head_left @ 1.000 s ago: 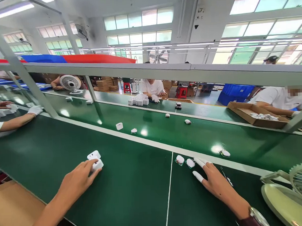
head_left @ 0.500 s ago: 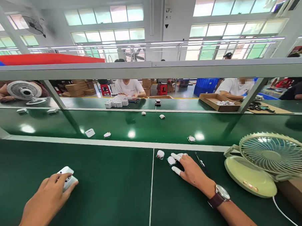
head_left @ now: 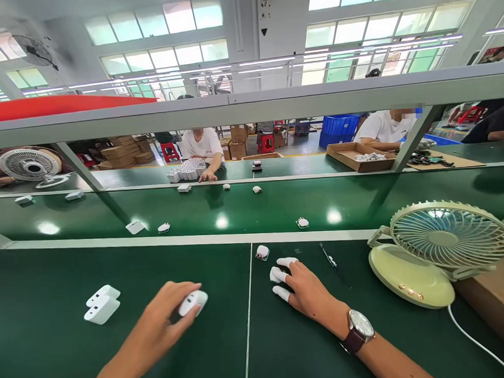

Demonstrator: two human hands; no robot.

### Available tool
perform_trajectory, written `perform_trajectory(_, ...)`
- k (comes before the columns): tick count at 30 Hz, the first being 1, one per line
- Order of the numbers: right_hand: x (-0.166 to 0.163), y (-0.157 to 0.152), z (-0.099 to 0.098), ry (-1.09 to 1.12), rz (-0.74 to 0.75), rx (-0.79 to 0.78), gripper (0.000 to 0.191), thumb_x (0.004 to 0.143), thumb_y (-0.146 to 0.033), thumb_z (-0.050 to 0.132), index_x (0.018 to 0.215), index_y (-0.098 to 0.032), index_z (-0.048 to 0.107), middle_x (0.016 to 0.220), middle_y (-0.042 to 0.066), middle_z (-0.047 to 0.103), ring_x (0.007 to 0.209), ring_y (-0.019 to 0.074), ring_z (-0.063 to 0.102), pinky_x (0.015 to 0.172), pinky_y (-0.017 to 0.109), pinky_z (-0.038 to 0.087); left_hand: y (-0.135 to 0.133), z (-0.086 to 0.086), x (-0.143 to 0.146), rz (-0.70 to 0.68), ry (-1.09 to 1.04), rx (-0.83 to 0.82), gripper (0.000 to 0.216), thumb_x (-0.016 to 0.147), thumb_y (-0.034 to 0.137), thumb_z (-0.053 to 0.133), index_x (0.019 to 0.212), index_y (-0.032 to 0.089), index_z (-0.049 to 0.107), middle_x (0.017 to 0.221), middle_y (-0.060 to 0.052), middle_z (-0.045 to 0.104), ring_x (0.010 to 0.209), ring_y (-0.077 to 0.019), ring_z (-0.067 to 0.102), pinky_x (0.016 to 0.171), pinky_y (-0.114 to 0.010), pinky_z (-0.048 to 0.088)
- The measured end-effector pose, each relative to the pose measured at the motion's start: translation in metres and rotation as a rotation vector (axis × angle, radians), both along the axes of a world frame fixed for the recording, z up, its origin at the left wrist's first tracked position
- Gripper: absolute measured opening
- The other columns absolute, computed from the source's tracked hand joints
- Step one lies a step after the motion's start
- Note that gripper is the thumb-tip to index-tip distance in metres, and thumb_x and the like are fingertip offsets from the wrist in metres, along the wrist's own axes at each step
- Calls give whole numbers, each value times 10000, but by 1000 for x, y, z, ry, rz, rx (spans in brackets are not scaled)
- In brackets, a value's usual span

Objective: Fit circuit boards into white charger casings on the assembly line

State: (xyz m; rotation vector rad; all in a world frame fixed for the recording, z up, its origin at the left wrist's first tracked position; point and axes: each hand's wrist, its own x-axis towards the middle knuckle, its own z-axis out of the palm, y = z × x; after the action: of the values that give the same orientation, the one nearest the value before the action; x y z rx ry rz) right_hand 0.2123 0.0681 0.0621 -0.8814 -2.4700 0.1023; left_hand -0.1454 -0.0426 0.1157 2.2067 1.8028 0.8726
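Observation:
My left hand (head_left: 169, 309) is closed round a white plastic charger housing (head_left: 193, 303) with small dark port openings, held over the green table left of the white line. Two similar white housings (head_left: 102, 310) lie side by side farther left. My right hand (head_left: 309, 289), with white finger cots on its fingertips, is right of the line. Its curved fingers pinch a small circuit board with a white top (head_left: 274, 275), mostly hidden by the fingertips. Another small circuit board with a white top (head_left: 262, 251) lies just beyond them. A thin dark pen-like tool (head_left: 329, 256) lies right of this hand.
A pale green desk fan (head_left: 410, 277) stands at the right, beside a cardboard box (head_left: 496, 281). Beyond the white ledge (head_left: 196, 240), a green belt (head_left: 111, 212) carries scattered boards and housings. Co-workers sit opposite, behind a metal frame (head_left: 281, 101); one reaches toward the belt.
My left hand has moved right, carrying one housing away from the pair now lying on the table. My right hand has closed on a board and drawn slightly back. The view has shifted.

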Motion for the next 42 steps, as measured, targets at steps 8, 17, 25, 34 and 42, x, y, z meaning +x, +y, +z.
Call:
perform_trajectory(8, 2, -2, -11, -96, -47, 77, 305, 940, -87, 621, 1231, -171, 652, 1078, 121, 657, 968, 261, 613, 855, 405, 572, 59, -8, 111, -473, 52, 38, 275, 954, 186, 603, 1213, 242, 680, 1142, -77, 736, 987, -234, 644, 884, -372, 588)
perform_trajectory(17, 4, -2, -10, -105, -55, 95, 478, 926, -113, 662, 1393, -183, 586, 1055, 121, 643, 898, 267, 573, 800, 408, 548, 77, -26, 125, -454, -30, -136, 360, 877, 257, 752, 1225, 249, 658, 1209, -80, 702, 1060, -251, 679, 934, -395, 581)
perform_trajectory(25, 4, 1, -15, -2, -57, 97, 559, 972, -277, 695, 1475, -163, 480, 980, 103, 631, 898, 286, 582, 759, 423, 549, 74, -36, 113, -362, -488, -455, 280, 806, 254, 776, 1004, 224, 580, 994, -11, 666, 860, -180, 654, 797, -318, 576)
perform_trajectory(34, 10, -5, -10, 24, -2, -15, 631, 924, -265, 760, 1475, -177, 464, 1093, 125, 628, 963, 297, 588, 818, 459, 569, 78, -38, 102, -415, -432, -237, 158, 925, 241, 693, 1067, 242, 622, 1080, -43, 659, 1010, -201, 629, 919, -350, 536)
perform_trajectory(42, 9, -7, -6, -12, 31, -15, 524, 934, -206, 722, 1425, -189, 541, 1092, 120, 643, 965, 298, 591, 805, 449, 571, 73, -51, 106, -392, -405, -317, 418, 859, 244, 760, 1236, 267, 582, 1090, -22, 690, 992, -190, 662, 943, -343, 553)
